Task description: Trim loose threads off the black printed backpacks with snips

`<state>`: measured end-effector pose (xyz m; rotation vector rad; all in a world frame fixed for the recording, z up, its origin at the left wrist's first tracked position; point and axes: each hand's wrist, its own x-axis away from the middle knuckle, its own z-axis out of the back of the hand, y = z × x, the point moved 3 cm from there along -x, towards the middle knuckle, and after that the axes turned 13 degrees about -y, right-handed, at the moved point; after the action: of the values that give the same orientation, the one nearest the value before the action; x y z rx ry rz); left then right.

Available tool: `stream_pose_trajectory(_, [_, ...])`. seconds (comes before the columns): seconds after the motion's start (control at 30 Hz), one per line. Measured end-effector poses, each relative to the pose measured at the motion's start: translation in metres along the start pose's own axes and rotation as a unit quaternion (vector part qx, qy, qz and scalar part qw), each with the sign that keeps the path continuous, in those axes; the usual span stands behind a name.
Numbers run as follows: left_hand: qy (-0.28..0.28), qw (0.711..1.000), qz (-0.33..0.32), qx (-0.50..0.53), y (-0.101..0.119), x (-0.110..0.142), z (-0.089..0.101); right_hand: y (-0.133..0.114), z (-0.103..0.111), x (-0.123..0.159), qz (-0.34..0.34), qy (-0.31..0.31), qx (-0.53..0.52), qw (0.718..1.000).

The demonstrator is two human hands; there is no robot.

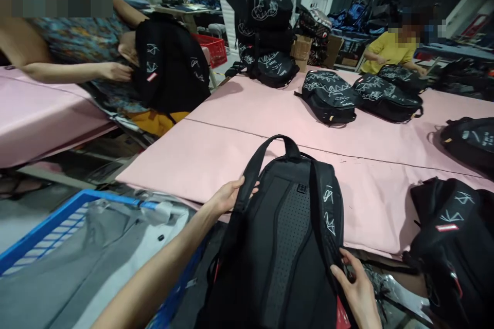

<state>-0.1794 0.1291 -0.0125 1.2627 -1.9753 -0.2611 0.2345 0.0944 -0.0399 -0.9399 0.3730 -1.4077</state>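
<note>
A black backpack [287, 247] stands in front of me with its padded back panel and shoulder straps facing me, its top over the table's near edge. White scribbled drawings mark its right strap. My left hand [233, 194] is closed around the left shoulder strap [252, 172] near the top. Lower down on the right, my right hand [355, 280] pinches the side edge of the backpack by the other strap. A bit of red shows below that hand. The lower end of the backpack runs out of view.
The pink-covered table [185, 159] carries several black backpacks [328, 95] and a tall stack of them [266, 25] at the far end. Another backpack [451, 247] sits close on my right. A blue crate [83, 198] with grey material stands at lower left. Two people work nearby, one handling a backpack [170, 67].
</note>
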Motion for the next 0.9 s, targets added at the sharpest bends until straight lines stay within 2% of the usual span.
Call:
stream_pose_trajectory(0.13, [-0.013,0.999,0.008,0.030,0.001,-0.005,-0.002,0.000,0.001,-0.003,-0.006,-0.001,0.001,1.000])
stream_pose_trajectory(0.33, [0.014,0.999,-0.033,0.041,0.005,0.002,-0.008,-0.009,0.001,0.003,-0.005,0.003,-0.014,1.000])
stream_pose_trajectory(0.77, [-0.031,0.997,-0.045,0.053,0.010,0.010,-0.014,-0.005,0.002,-0.002,0.000,0.005,-0.010,1.000])
stream_pose_trajectory(0.9, [-0.035,0.996,-0.061,0.054,0.012,0.011,-0.015,-0.013,0.004,0.002,0.033,0.022,0.003,0.999])
